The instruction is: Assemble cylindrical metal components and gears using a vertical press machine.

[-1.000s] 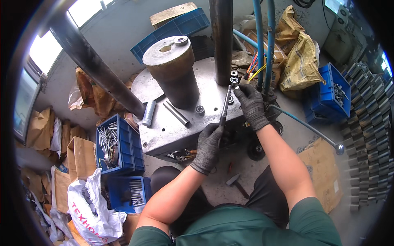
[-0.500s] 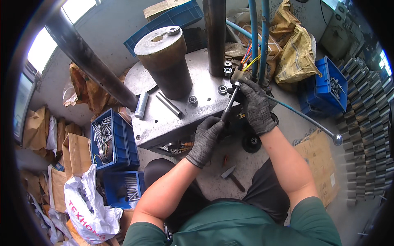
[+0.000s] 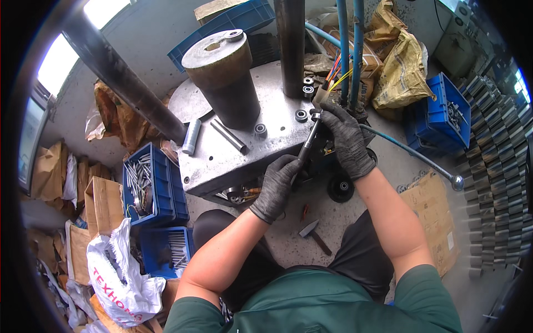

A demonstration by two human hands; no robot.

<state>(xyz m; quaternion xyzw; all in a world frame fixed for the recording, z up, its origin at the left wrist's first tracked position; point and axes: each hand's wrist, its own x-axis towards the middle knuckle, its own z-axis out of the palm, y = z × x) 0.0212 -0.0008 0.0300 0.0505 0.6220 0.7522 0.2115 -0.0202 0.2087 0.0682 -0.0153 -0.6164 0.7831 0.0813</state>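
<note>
- Gripping a slim metal rod (image 3: 308, 143) at the grey press table's (image 3: 222, 161) right edge, the left hand (image 3: 277, 186) is curled around its lower end.
- Right hand (image 3: 347, 139) pinches its top, beside small bearing rings (image 3: 301, 115).
- Gloved grip might slip, likely dropping the rod toward the hammer (image 3: 314, 234) below the table.

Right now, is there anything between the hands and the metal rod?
Nothing visible. The left hand is closed around the lower end of the rod, and the right hand grips its upper end near the bearings on the steel plate.
</note>
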